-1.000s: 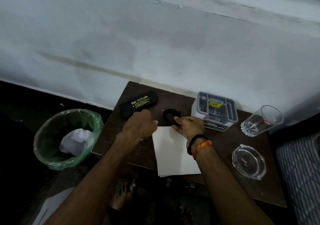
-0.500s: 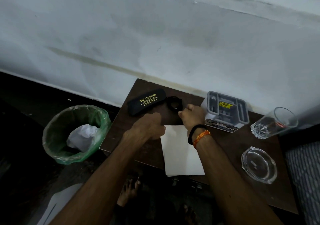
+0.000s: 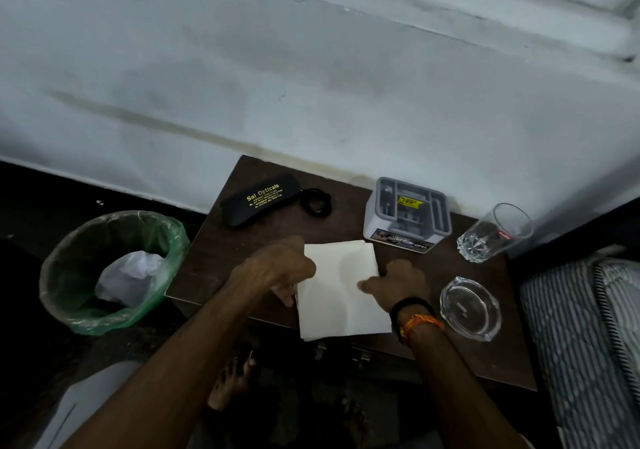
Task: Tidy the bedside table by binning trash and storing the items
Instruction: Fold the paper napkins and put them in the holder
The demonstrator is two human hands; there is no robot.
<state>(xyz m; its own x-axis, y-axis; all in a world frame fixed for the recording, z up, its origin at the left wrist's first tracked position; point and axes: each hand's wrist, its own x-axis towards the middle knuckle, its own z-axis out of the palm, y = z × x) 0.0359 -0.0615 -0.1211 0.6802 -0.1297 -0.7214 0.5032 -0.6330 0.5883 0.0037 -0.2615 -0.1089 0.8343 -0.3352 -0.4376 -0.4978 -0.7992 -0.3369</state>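
Pretty dim overall, lower left goes nearly black; soft blur everywhere, wide-angle bending toward the frame edges.

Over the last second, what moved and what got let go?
The right hand let go of the black ring, leaving it beside the glasses case, and dropped to the white napkin. The left hand came to the napkin's left edge. Organizer, glass, ashtray and bin stayed put.
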